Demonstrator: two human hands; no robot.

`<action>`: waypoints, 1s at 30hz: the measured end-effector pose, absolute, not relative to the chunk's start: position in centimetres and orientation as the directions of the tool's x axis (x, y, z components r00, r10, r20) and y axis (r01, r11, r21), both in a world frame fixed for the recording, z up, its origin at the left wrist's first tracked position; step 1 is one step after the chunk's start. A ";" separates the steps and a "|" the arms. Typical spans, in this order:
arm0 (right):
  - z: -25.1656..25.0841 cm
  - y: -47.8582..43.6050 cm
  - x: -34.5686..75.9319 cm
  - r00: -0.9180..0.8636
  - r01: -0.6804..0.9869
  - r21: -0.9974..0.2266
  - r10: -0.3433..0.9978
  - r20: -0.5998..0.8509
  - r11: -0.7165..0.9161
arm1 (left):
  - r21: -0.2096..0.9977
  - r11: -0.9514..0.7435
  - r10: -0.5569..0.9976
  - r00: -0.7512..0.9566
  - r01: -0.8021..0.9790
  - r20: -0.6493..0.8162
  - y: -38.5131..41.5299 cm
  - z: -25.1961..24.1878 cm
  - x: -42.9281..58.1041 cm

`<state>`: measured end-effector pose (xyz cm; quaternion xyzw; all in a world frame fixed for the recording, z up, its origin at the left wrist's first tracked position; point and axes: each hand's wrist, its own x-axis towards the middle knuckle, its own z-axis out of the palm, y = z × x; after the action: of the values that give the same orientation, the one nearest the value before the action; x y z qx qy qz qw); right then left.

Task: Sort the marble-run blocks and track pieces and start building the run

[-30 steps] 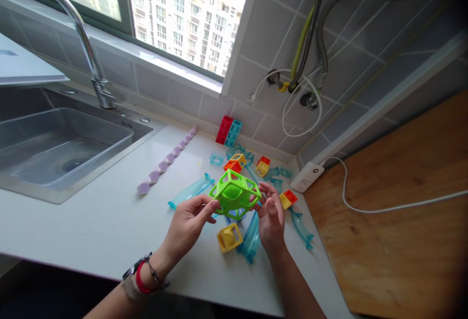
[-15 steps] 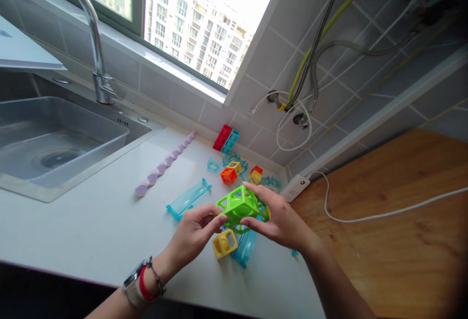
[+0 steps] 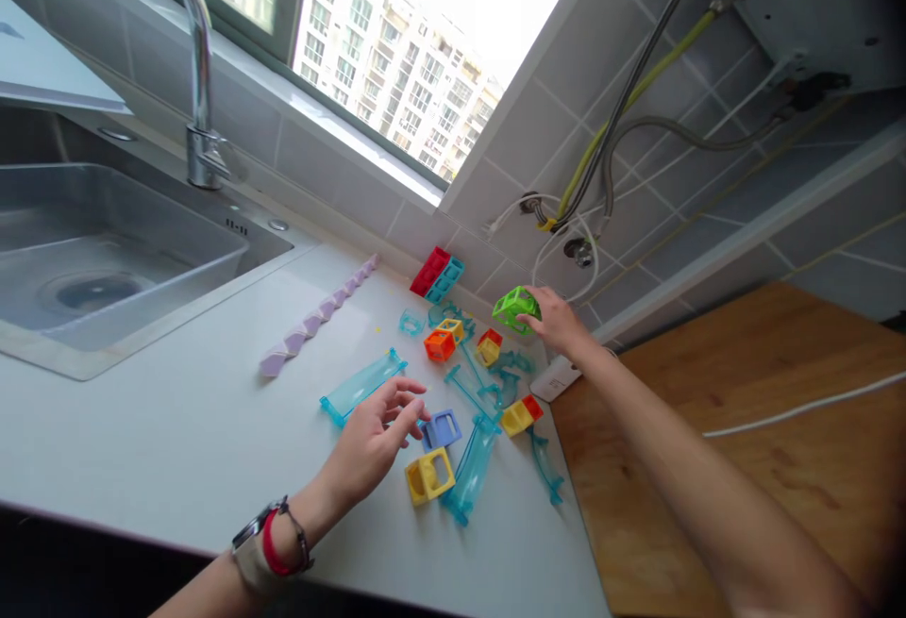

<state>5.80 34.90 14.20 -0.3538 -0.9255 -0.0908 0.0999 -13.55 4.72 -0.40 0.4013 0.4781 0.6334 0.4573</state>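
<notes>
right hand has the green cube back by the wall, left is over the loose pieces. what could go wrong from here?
1. The right hand grips the green cube by one side only. A slip could drop it onto the red-and-yellow cube nearby.
2. The right forearm passes close over the white adapter and may knock it.
3. The open left hand hangs beside the purple cube and could nudge it.

Home kitchen, sink, tap (tiled wall)
</notes>
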 end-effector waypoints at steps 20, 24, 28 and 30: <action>3.0 46.6 5.9 -0.609 0.793 0.108 0.784 0.123 0.599 | 0.995 -0.088 0.980 -0.177 0.055 0.096 4.2 0.2 -12.7; 1.9 46.6 6.6 -0.583 0.812 0.107 0.804 0.118 0.573 | 0.990 -0.099 0.982 -0.154 0.096 0.113 4.1 0.6 -12.7; 1.6 46.5 6.7 -0.560 0.829 0.104 0.817 0.137 0.550 | 0.986 -0.101 0.986 -0.122 0.134 0.117 4.0 0.9 -12.6; 1.4 46.2 6.5 -0.551 0.835 0.101 0.821 0.153 0.541 | 0.983 -0.102 0.987 -0.105 0.150 0.119 4.0 0.8 -12.6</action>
<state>6.52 46.22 1.45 -0.4720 -0.8768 -0.0811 0.0437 -12.58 3.96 0.84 0.5326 0.5338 0.5173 0.4048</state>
